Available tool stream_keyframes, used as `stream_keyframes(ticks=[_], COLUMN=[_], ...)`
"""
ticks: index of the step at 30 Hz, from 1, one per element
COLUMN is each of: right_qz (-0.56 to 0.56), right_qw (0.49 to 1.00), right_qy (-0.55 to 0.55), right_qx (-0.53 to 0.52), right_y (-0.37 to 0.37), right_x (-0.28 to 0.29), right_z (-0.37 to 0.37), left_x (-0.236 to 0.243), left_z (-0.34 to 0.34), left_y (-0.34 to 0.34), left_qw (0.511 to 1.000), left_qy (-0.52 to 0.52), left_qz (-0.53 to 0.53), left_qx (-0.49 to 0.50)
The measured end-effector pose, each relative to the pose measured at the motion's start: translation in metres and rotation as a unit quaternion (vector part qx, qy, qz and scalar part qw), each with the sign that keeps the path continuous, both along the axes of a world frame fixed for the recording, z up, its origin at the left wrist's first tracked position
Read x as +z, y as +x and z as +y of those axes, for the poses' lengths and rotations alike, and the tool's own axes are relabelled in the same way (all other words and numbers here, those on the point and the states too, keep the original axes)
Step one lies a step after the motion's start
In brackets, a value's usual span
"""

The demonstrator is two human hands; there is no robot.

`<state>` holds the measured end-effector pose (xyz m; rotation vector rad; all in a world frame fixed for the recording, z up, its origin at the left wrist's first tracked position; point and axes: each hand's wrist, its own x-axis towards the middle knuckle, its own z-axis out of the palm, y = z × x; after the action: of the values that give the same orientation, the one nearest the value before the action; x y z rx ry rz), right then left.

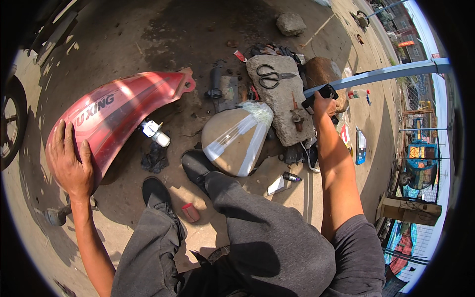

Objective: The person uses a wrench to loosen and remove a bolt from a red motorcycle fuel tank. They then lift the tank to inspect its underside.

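My left hand (74,166) lies flat on the rear end of a red motorcycle fuel tank (126,101), fingers stretched out. A white-and-metal fitting (156,132) sticks out from under the tank's right side. My right arm reaches far to the right, and my right hand (324,105) is closed round a dark black object (327,92), whose kind I cannot make out. Beside that hand is a concrete block (281,101) with black-handled scissors (272,76) and a rusty metal part (297,117) on it. A rounded tan piece (227,133) wrapped in clear tape lies between my feet and the block.
A blue-grey metal pole (383,75) crosses by my right hand. Around the block lie a brown stone (321,74), a small dark bottle (292,176) and a blue package (360,146). A red cylinder (190,212) lies by my shoe. At far left stands a wheel (14,119).
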<state>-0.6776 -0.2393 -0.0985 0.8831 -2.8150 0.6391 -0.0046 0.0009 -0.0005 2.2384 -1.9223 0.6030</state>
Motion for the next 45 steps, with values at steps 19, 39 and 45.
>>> stream_keyframes(ticks=[19, 39, 45], right_qz=[-0.662, -0.773, -0.721], right_qw=[0.714, 0.445, 0.541], right_qy=[0.001, 0.264, 0.190], right_qx=[0.229, 0.367, 0.389], right_y=[0.224, 0.458, 0.478], right_x=[0.046, 0.014, 0.005], right_z=[0.105, 0.191, 0.192], left_x=[0.003, 0.003, 0.003], left_z=[0.001, 0.000, 0.001], left_y=[-0.003, -0.002, -0.002], left_qw=[0.997, 0.994, 0.994], left_qy=[-0.029, -0.046, -0.052], left_qz=[0.072, 0.097, 0.101], left_qx=[0.007, 0.006, 0.004])
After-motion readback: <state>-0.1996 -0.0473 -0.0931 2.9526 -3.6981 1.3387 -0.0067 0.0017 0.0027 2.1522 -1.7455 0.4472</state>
